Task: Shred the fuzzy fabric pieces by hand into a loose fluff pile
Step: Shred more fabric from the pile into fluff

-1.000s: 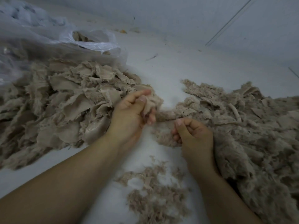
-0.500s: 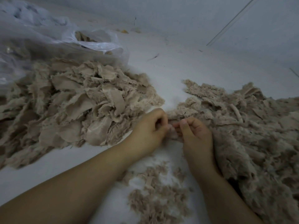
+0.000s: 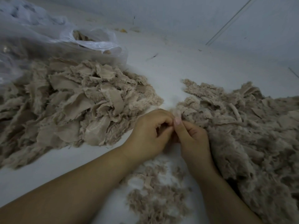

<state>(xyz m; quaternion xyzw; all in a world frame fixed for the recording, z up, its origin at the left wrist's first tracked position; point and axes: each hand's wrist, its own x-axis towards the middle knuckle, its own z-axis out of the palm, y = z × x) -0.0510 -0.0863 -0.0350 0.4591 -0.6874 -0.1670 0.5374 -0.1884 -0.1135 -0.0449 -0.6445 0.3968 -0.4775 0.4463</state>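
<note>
Beige fuzzy scrap (image 3: 175, 114): I see left hand (image 3: 148, 135) and right hand (image 3: 192, 139) pinching it, fingers curled together.

We cannot make out what our left hand (image 3: 149, 135) and right hand (image 3: 192, 138) pinch between them; curled fingers hide it. Left of the grip, the torn fabric heap (image 3: 72, 102) runs off the edge; right of it, so does the fuzzy heap (image 3: 250, 126).
</note>
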